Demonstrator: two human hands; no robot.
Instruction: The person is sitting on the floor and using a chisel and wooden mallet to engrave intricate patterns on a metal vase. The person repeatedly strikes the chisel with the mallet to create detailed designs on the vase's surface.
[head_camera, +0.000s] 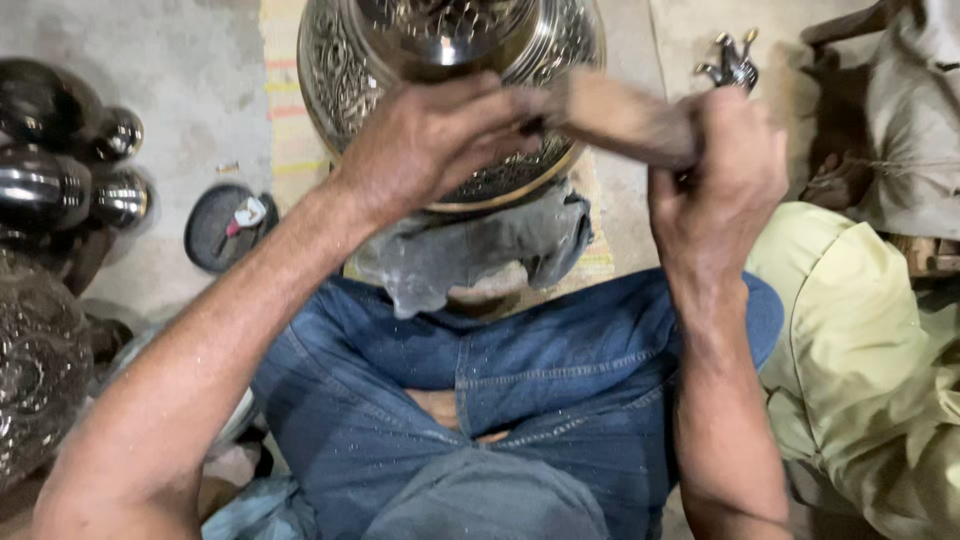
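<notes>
- Our left hand (435, 140) closes on one end of the wooden tool (625, 120), our right hand (725, 170) fists the other.
- The engraved brass vessel (450, 70) sits against our knees on a grey cloth (470, 250); we'd keep pressure even.

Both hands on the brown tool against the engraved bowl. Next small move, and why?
Probably another short stroke of the blurred brown tool across the engraved metal bowl. The left hand presses at its tip on the bowl's wall, the right hand grips its other end, and the bowl rests on a grey cloth.

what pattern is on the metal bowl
Embossed ornamental relief on the silvery metal bowl, head view.
</notes>
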